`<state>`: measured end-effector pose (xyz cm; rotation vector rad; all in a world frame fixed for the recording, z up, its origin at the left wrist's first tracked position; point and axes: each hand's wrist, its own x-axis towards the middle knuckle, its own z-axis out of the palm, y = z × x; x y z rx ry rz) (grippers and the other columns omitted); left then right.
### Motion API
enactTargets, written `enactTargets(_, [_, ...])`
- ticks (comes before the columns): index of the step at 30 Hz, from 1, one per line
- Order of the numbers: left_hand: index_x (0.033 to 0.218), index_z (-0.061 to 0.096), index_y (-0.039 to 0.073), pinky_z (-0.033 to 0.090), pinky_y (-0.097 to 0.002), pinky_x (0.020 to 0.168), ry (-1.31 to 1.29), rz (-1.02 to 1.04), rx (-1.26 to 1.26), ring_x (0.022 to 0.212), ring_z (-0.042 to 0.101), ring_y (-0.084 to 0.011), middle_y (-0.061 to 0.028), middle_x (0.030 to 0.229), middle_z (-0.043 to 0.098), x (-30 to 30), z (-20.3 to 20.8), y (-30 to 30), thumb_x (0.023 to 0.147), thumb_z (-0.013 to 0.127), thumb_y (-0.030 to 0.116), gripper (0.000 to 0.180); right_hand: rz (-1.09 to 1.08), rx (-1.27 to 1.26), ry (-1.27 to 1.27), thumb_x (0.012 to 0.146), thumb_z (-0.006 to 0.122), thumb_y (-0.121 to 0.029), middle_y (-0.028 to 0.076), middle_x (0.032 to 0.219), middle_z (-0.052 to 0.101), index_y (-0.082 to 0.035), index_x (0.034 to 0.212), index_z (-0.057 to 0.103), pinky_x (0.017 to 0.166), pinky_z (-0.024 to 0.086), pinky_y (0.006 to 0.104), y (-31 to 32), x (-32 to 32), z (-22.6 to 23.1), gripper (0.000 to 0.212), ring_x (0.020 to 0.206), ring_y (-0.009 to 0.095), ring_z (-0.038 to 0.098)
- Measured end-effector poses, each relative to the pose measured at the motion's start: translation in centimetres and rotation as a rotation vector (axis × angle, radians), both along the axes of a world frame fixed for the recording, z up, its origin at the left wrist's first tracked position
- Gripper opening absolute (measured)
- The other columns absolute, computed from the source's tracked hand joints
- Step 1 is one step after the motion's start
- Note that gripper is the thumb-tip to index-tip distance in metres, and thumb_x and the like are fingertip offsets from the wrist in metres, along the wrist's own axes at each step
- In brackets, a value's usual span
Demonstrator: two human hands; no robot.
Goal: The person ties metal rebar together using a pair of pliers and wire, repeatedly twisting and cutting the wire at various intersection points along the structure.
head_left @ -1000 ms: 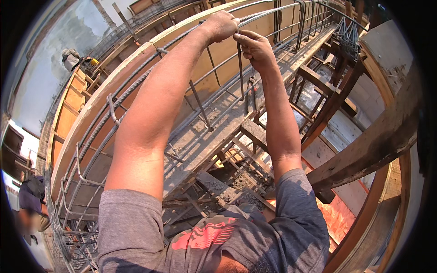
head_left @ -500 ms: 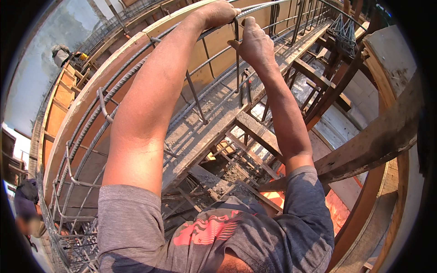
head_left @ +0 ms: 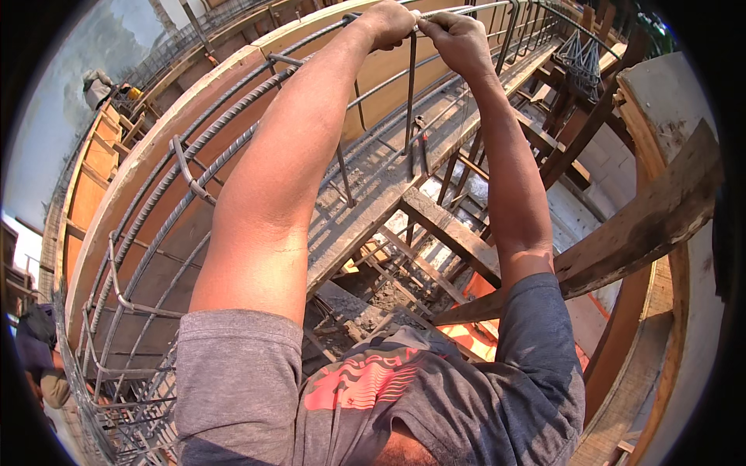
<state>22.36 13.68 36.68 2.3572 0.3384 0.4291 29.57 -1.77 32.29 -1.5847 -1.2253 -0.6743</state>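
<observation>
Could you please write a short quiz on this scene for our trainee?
1. True or false: the left hand and the right hand are close together.

2. What are both hands at?
A) a rope
B) steel bars
C) a bucket

3. Fill in the blank: a bundle of thin bent steel shows in the upper ____ part of the picture.

Key: 1. True; 2. B; 3. right.

Head-worn fisheye looks down from close above both arms (head_left: pixel 272 179)
</observation>
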Motion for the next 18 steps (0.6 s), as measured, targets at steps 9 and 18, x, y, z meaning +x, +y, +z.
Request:
enactTargets(9, [0.105, 0.067, 0.001, 0.060, -0.0399, 0.068, 0.156, -0.100, 0.032, 0.083, 0.069, -0.0219, -0.0114, 0.091, 0.070, -1.0, 0.9, -1.9, 0.083, 0.067, 0.023, 0.031, 0.578, 0.109, 1.044, 0.091, 0.073, -0.019, -0.004, 0.065, 0.052, -0.001, 0.089, 0.070, 0.043, 0.028, 0.0211, -1.3, 0.1, -1.5, 0.018, 0.050, 0.003, 0.040])
enactTargets(18, [0.096, 0.064, 0.004, 0.059, -0.0415, 0.071, 0.154, -0.257, -0.172, 0.085, 0.064, -0.0171, -0.0061, 0.090, 0.064, -0.4, 0.4, 0.6, 0.080, 0.064, 0.014, 0.019, 0.452, -0.066, 0.739, 0.092, 0.071, -0.022, 0.000, 0.070, 0.061, -0.001, 0.096, 0.075, 0.051, 0.041, 0.0230, -5.6, -1.6, -2.2, 0.022, 0.060, 0.008, 0.056])
